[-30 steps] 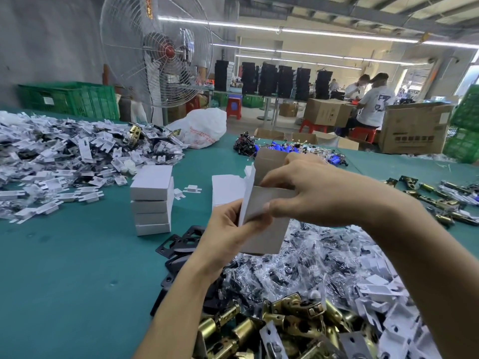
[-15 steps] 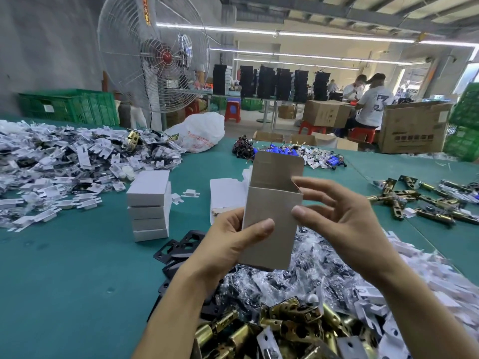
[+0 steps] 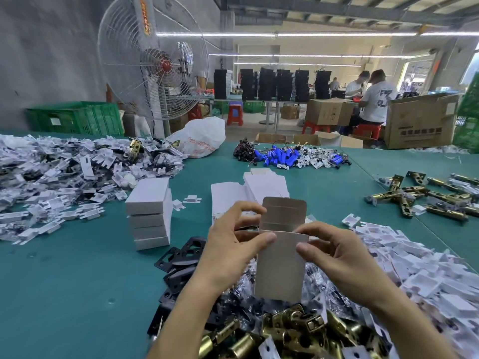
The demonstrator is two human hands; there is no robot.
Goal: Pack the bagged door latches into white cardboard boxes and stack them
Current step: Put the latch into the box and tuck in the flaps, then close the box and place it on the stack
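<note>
Now holding the white box (image 3: 281, 268) upright, right of the stack of closed boxes (image 3: 150, 213) and nearer, just above the heap of bagged latches (image 3: 315, 281) on the desk (image 3: 64, 281). Pinching its upper left edge with the left hand (image 3: 233, 255), thumb across the front. Half a second back kept the right hand (image 3: 337, 257) spread and clear; now pinching the upper right edge with it. Leaving the top flap (image 3: 283, 212) upright and open. Cannot see inside. Probably squared up and ready for a latch, then closing and stacking.
</note>
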